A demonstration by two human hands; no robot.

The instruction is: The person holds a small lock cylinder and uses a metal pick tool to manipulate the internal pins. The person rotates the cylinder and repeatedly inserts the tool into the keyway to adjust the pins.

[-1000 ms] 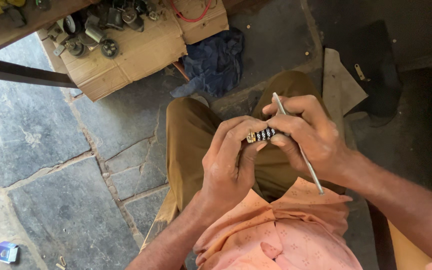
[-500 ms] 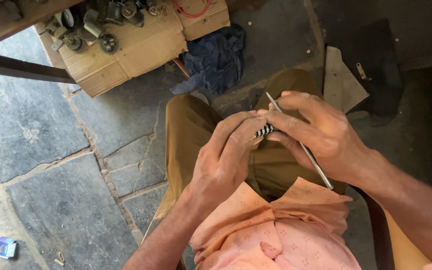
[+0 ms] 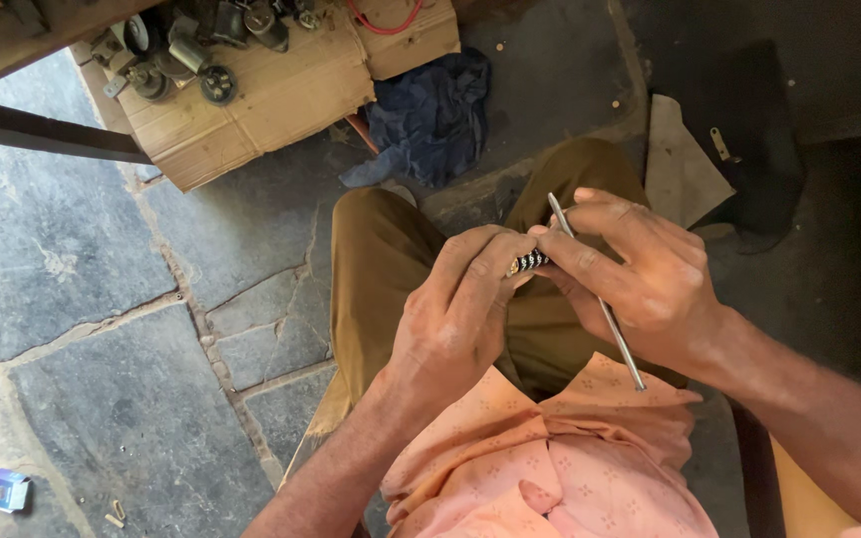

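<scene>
Striped cylinder [image 3: 530,262] pinched between both curled hands, left [image 3: 455,319] and right [image 3: 640,274], whose grip also clasps a thin metal rod [image 3: 600,299].

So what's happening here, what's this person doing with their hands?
A seated person works over their lap. The left hand pinches a small black-and-white striped part at its fingertips. The right hand also touches that part and holds a thin metal rod running diagonally through its fingers. On the stone floor ahead lie a cardboard box of metal parts and a dark blue cloth.
</scene>
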